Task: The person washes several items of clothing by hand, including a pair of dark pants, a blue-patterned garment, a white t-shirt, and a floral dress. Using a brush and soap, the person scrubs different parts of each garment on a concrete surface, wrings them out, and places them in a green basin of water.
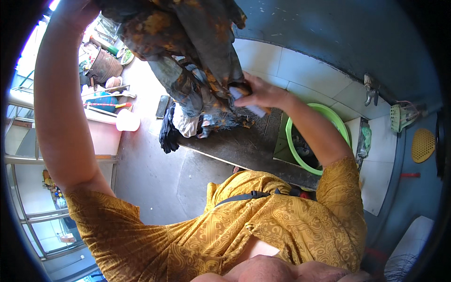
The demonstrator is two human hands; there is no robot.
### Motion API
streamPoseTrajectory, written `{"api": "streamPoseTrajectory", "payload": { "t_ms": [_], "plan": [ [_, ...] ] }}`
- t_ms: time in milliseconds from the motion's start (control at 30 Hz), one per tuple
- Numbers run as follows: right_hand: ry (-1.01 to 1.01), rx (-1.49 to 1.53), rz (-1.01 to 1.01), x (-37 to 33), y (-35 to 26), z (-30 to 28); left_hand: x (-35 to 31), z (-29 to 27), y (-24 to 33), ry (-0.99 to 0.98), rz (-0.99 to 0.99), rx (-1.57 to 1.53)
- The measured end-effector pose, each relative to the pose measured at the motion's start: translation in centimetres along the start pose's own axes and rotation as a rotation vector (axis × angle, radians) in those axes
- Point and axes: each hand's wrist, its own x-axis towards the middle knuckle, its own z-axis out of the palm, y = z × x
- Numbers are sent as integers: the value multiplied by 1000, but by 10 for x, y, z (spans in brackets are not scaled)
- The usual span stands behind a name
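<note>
A dark grey garment (pixel 174 42) with orange-brown patches hangs at the top of the view, raised above a dark slab (pixel 225 152). My left hand (pixel 84 11), at the upper left edge, holds it up; its fingers are mostly hidden. At the garment's lower right side, my right hand (pixel 260 94) is closed around a scrub brush with white bristles (pixel 256 111) and a brown back, close against the cloth. Below the garment, a white cloth (pixel 185 122) and a black cloth (pixel 168 131) lie on the slab's left end.
Under my right forearm stands a green basin (pixel 345 129) with dark contents. A tap (pixel 370 89) and a pale green basket (pixel 401 116) are on the right wall, near a yellow perforated paddle (pixel 423 145). Pots (pixel 104 66) and a white bucket (pixel 128 120) stand at left.
</note>
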Motion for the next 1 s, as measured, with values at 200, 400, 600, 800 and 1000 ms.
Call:
{"api": "streamPoseTrajectory", "payload": {
  "t_ms": [200,400,600,800,1000],
  "plan": [
    [675,-630,-477,4,-33,-91,15,-25,-1,-2,-19,116],
    [271,-710,-370,-17,-80,-97,17,-49,-10,-12,-44,197],
    [-10,-209,-242,-34,-95,-86,11,-43,-19,-30,-73,207],
    [-120,-29,-23,-17,-14,-13,16,-48,-27,-36,-116,228],
    [101,44,158,33,21,15,12,-53,-47,-45,-167,249]
  ]
}}
